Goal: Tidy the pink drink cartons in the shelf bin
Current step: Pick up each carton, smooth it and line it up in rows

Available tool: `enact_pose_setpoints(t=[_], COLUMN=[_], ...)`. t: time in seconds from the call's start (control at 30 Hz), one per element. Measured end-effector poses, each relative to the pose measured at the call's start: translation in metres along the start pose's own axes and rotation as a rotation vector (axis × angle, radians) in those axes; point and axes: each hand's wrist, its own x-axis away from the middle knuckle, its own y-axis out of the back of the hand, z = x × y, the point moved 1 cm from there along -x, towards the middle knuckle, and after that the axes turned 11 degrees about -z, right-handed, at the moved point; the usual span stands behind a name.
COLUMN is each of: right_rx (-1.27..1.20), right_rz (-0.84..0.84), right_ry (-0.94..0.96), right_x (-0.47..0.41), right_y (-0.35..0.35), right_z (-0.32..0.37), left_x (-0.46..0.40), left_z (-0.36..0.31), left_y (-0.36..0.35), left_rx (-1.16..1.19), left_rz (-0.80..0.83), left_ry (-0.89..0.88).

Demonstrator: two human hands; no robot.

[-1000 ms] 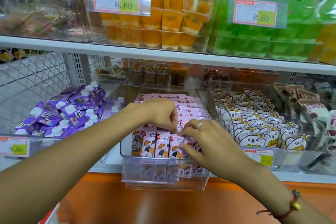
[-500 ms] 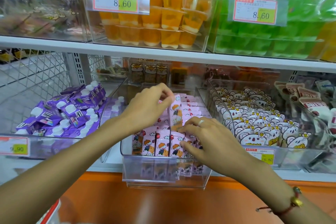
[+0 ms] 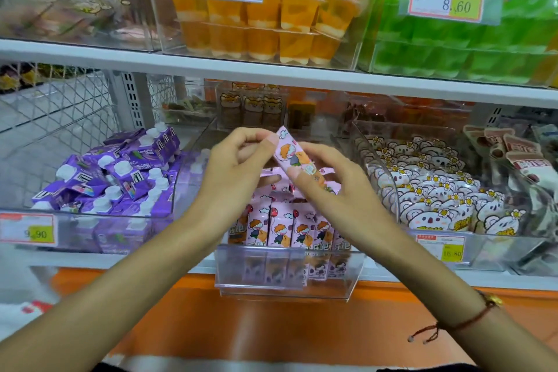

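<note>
Both hands—left hand, right hand—pinch one tilted pink drink carton above the clear shelf bin, purple cartons at nine o'clock.

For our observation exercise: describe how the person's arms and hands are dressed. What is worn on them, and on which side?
Both forearms are bare, with no sleeves in view. The right wrist carries a thin reddish-brown cord bracelet with a gold-coloured bead and loose knotted ends. The left hand and the right hand wear no gloves; no ring shows from this angle.

Arms: bare, no sleeves visible.
Left hand: no jewellery visible.
Right hand: none visible.
Right wrist: thin red-brown cord bracelet, gold bead, knotted loose ends.
</note>
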Motion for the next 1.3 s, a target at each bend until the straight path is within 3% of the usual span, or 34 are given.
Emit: enact_pose_setpoints(t=[0.07, 0.13, 0.2, 0.27, 0.33, 0.47, 0.63, 0.87, 0.93, 1.13, 1.3], right_rx=[-0.154, -0.374, -0.556, -0.652, -0.669, -0.685, -0.683, -0.491, -0.515, -0.445, -0.433], right_rz=[-0.046, -0.1, -0.109, -0.104, -0.12, -0.123, -0.017, -0.171, -0.141, -0.094, -0.084], right_ry=[-0.114, -0.361, -0.553, -0.621, -0.613, -0.529, -0.501, -0.411, -0.425, -0.556, -0.583], right_x=[-0.002, -0.004, -0.004, -0.004, -0.002, -0.002, -0.004, -0.003, -0.004, -0.005, -0.006], right_y=[-0.004, -0.006, -0.008, -0.011, -0.012, -0.009, -0.003, -0.003, -0.001, 0.004, 0.003], right_z=[-0.001, -0.005, -0.008, -0.011, -0.009, -0.009, -0.013, -0.019, -0.018, -0.02, -0.021], left_x=[0.004, 0.007, 0.01, 0.013, 0.014, 0.012, 0.01, 0.015, 0.013, 0.009, 0.007], left_z=[0.007, 0.014, 0.019, 0.023, 0.026, 0.026, 0.032, 0.034, 0.028, 0.013, 0.015], left_y=[0.001, 0.002, 0.002, 0.0, -0.001, 0.001, 0.002, 0.002, 0.001, 0.001, 0.001], left_rx=[0.051, 0.014, -0.084, -0.237, -0.366, -0.365, -0.341, -0.515, -0.434, -0.107, -0.052], left_rz=[-0.046, -0.074, -0.021, 0.041, 0.066, 0.033, 0.095, 0.111, 0.105, 0.251, 0.3], left_ry=[0.014, -0.036, -0.095, -0.173, -0.247, -0.31, -0.228, -0.293, -0.218, 0.379, 0.489])
